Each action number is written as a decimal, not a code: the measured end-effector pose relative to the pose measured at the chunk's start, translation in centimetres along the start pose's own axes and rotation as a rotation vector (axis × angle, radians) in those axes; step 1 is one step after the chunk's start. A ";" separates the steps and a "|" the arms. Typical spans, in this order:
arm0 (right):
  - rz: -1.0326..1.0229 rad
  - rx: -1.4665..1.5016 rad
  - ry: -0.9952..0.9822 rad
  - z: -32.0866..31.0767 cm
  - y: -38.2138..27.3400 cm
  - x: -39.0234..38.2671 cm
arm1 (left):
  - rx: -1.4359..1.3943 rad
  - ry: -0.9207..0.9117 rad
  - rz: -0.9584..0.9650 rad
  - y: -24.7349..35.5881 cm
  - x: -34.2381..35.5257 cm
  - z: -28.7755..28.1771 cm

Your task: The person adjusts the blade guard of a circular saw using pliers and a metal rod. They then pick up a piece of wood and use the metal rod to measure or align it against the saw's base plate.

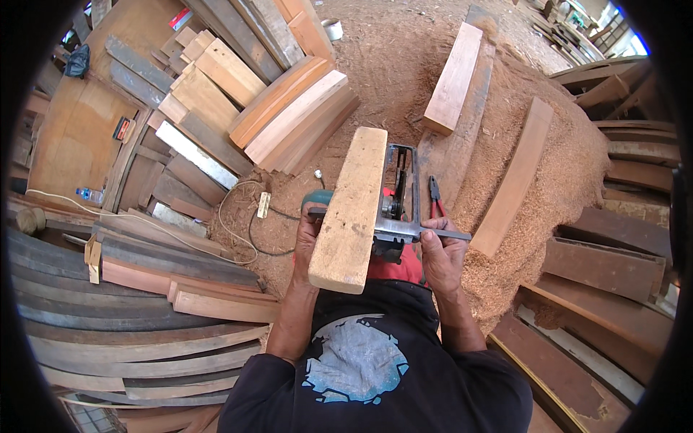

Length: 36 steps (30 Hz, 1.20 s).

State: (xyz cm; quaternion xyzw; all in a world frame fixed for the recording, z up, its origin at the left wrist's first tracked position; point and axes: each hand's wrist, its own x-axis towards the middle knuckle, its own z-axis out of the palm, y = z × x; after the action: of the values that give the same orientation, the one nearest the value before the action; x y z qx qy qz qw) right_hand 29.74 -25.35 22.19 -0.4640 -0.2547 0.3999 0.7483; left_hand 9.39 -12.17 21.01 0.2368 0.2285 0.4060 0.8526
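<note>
A teal and black electric planer [395, 216] with a metal frame is in front of my body. A thick, pale wooden block [350, 209] lies across its left part and hides much of it. My left hand [306, 245] is closed at the block's left edge, beside the teal housing. Its fingertips are partly hidden, and a dark metal end sticks out there. With the fingers of my right hand [442, 256] I pinch a flat metal bar [449, 234] that juts out to the right of the frame. Red-handled pliers [435, 196] are just beyond that hand.
Wood shavings [570, 166] are heaped on the right, with a loose plank [514, 177] and a squared beam [455, 79] on them. Boards [144, 303] are stacked at left, more [606, 267] at right. A cable [253, 234] loops over the ground at left.
</note>
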 end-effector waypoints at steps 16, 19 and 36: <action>0.012 0.042 -0.002 -0.1 0.2 -0.9 | 0.221 -0.023 0.300 -0.2 -1.5 1.4; 0.033 0.042 0.010 0.1 0.0 -1.2 | 0.298 -0.025 0.324 0.0 -1.6 1.1; 0.072 0.070 0.016 -0.1 -0.2 -1.3 | 0.294 -0.031 0.288 -0.8 -1.8 0.2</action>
State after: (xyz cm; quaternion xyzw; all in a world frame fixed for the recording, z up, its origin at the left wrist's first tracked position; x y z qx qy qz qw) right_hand 29.15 -26.55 22.29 -0.4496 -0.2177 0.4315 0.7512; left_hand 8.97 -14.09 21.04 0.3952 0.2359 0.4823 0.7454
